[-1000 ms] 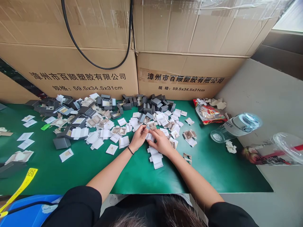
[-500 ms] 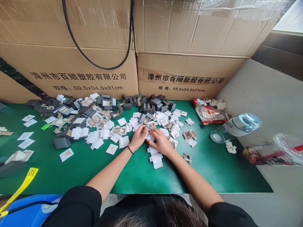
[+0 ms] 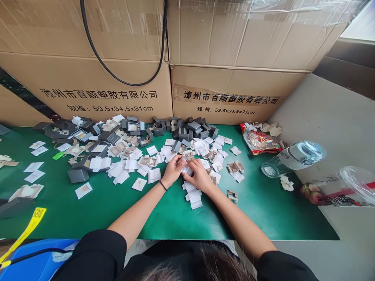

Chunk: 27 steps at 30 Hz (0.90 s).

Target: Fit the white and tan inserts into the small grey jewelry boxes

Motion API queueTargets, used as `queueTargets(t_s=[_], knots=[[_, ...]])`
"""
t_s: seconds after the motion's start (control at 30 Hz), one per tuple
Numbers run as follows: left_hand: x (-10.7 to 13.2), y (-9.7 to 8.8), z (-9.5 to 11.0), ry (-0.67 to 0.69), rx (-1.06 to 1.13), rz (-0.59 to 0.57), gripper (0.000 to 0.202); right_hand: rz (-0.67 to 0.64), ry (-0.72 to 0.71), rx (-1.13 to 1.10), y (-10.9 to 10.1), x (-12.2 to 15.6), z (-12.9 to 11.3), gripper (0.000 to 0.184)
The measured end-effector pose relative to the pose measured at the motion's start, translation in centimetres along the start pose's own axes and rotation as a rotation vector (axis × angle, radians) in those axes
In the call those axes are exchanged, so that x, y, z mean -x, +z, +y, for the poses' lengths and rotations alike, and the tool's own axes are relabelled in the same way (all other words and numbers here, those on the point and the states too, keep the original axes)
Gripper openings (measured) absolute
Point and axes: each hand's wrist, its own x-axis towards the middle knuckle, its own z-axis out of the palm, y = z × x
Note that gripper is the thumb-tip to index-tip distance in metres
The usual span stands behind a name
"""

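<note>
My left hand (image 3: pixel 173 171) is closed, thumb and fingers pinched around a small item at the middle of the table. My right hand (image 3: pixel 201 176) curls in from the other side, its fingers bent against the same spot. A bit of grey shows between the fingertips, but the hands hide most of it. White folded cards (image 3: pixel 192 195) lie in a short overlapping row just below my right hand. Beyond the hands spreads a heap of white cards and tan crumpled card inserts (image 3: pixel 120 147). Small dark grey boxes (image 3: pixel 193 126) are piled behind, some standing open.
Large cardboard cartons (image 3: pixel 117 89) wall off the back of the green table (image 3: pixel 263 210), and a black cable (image 3: pixel 96 50) hangs before them. On the right are a red snack bag (image 3: pixel 259 140), a clear bottle (image 3: pixel 293 158) and a plastic cup (image 3: pixel 342 187). A blue bin (image 3: pixel 35 259) stands lower left.
Both hands stay at the same spot, with only slight finger movement around the small item. The whole view has shifted slightly.
</note>
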Motion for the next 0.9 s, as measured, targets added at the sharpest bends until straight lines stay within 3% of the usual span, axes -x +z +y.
queueTargets(t_s=[0.47, 0.9], knots=[[-0.05, -0.1, 0.21, -0.012, 0.03, -0.027, 0.044, -0.039, 0.004, -0.09, -0.24, 0.01, 0.16, 0.017], [0.02, -0.07, -0.15, 0.009, 0.095, -0.03, 0.038, 0.065, -0.053, 0.011, 0.66, 0.53, -0.26, 0.02]])
